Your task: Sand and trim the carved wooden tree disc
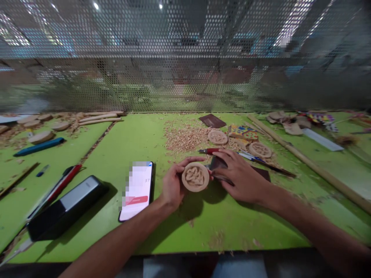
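A round carved wooden disc (195,177) with a raised rim and a relief pattern faces up in my left hand (174,184), whose fingers wrap its left side and far edge. Close to the disc's right side, my right hand (240,173) is closed on a dark, bent sheet that looks like sandpaper (216,165); part of it is hidden under the fingers. A red-handled carving knife (209,151) lies just beyond the right hand. Two more carved discs, one farther off (218,137) and one to the right (260,150), rest on the green table (174,235).
Wood shavings (185,138) lie beyond my hands, near a brown sheet (212,120) and a patterned box (242,132). A phone (137,191) and a black device (66,208) are at left. A long wooden stick (313,162) crosses the right side. Perforated metal mesh (174,77) stands behind.
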The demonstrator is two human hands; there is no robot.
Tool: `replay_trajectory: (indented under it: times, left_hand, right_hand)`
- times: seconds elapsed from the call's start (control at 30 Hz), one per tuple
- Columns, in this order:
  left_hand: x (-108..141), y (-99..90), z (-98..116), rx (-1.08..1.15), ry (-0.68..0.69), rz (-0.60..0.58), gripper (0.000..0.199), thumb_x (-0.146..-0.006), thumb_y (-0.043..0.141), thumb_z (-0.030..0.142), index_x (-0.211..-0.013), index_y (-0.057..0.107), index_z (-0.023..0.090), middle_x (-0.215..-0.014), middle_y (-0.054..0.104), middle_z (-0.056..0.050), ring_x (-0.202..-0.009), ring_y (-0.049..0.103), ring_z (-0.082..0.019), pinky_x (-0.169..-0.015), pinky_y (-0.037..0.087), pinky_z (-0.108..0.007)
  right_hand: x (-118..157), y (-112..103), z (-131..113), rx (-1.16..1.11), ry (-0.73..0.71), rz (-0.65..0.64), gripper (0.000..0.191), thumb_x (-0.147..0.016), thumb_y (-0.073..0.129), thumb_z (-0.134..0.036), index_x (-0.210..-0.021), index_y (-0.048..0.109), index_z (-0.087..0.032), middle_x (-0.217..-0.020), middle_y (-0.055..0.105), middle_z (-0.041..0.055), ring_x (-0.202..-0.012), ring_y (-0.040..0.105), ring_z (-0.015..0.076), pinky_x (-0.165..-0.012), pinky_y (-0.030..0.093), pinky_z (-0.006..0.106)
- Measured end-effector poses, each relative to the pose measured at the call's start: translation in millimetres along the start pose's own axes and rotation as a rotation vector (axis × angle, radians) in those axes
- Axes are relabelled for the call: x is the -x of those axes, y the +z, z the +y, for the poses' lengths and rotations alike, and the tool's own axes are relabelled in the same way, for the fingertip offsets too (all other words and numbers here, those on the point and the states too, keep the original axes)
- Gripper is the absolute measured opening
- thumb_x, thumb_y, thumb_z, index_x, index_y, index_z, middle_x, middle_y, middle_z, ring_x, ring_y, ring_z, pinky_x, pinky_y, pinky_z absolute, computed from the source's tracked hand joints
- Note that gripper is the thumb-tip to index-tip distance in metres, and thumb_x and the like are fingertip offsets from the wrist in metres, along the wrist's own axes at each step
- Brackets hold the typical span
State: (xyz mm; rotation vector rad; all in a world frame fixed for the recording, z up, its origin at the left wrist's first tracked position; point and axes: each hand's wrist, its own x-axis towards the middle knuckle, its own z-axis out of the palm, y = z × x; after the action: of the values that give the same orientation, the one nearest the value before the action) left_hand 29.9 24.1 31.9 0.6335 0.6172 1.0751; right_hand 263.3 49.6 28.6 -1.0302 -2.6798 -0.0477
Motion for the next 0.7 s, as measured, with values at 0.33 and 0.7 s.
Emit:
replay_trajectory:
  times: [0.33, 0.7]
  left_hand:
    - [-1, 3.0, -3, -0.007, 0.054, 0.189, 0.045, -0.082, 0.050, 0.029, -0.119, 0.068, 0.011, -0.096, 0.076, -0.011, -0.089, 0.071, -0.024, -0.081, 0.055, -0.034]
    - [-1, 2.6, -21, 0.049, 0.014, 0.142, 0.039, -0.080, 0.059, 0.029, -0.113, 0.073, 0.014, -0.116, 0.075, -0.011, -0.115, 0.067, -0.029, -0.104, 0.050, -0.040]
  right_hand:
    - [-8, 12, -21, -0.211, -0.013, 0.371, 0.054, -0.085, 0.077, -0.041, -0.129, 0.054, -0.021, -0.129, 0.063, 0.0165, -0.123, 0.058, 0.0351, -0.107, 0.048, 0.058]
    - [-4, 17, -30, -0.361, -0.022, 0.328, 0.075, -0.085, 0.078, -0.030, -0.151, 0.042, -0.027, -0.145, 0.052, 0.0159, -0.137, 0.048, 0.0346, -0.114, 0.042, 0.056]
